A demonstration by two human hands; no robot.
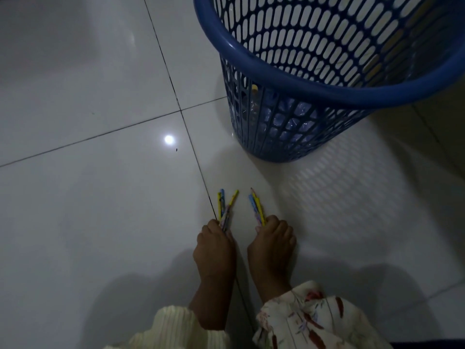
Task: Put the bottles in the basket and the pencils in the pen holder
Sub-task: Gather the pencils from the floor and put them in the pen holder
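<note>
Standing on the white tiled floor point(88, 197), the tall blue plastic lattice basket point(289, 127) already holds light, crushable clear bottles point(254, 104). Each fist is curled shut around a bundle of thin, stiff yellow-and-blue pencils: left hand point(214, 248), left bundle point(224, 205); right hand point(273, 243), right bundle point(257, 206). They're light and apt to slip; grip mid-shaft.

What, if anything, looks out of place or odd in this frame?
Nothing looks spilled or damaged. The blue basket stands upright on the tiled floor with clear bottles showing through its mesh. The left hand and right hand each grip a bunch of pencils. One gap: no pen holder is in view.
</note>
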